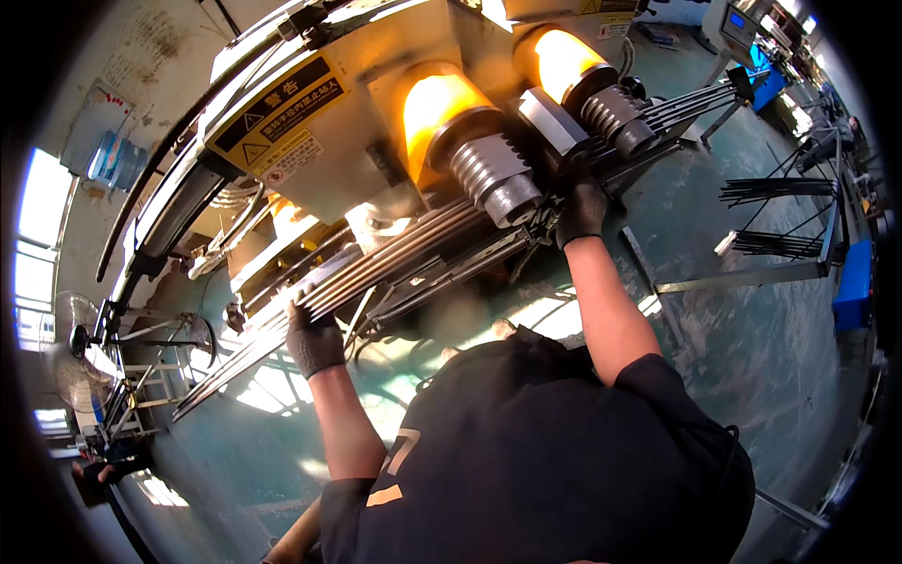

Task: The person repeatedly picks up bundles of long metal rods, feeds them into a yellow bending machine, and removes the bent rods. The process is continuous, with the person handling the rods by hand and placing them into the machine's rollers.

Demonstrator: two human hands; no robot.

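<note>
A bundle of long thin metal rods [404, 252] slants across in front of a large machine [348, 141]. My left hand [315, 343], in a dark knit glove, is closed round the bundle near its left end. The rod ends stick out past it, down to the left. Farther right, my right hand [581, 211], gloved likewise, reaches in beside a ribbed grey metal collar [493, 177] and below a block-shaped steel piece [554, 124]. Shadow and machine parts hide its fingers, so its grip does not show.
A second ribbed collar [618, 120] sits below a yellow cylinder [561, 64]. More dark rods lie on a rack [780, 191] at the right. A standing fan [80, 343] and a water bottle [117, 162] are at the left. A metal bar [742, 279] crosses above the green floor.
</note>
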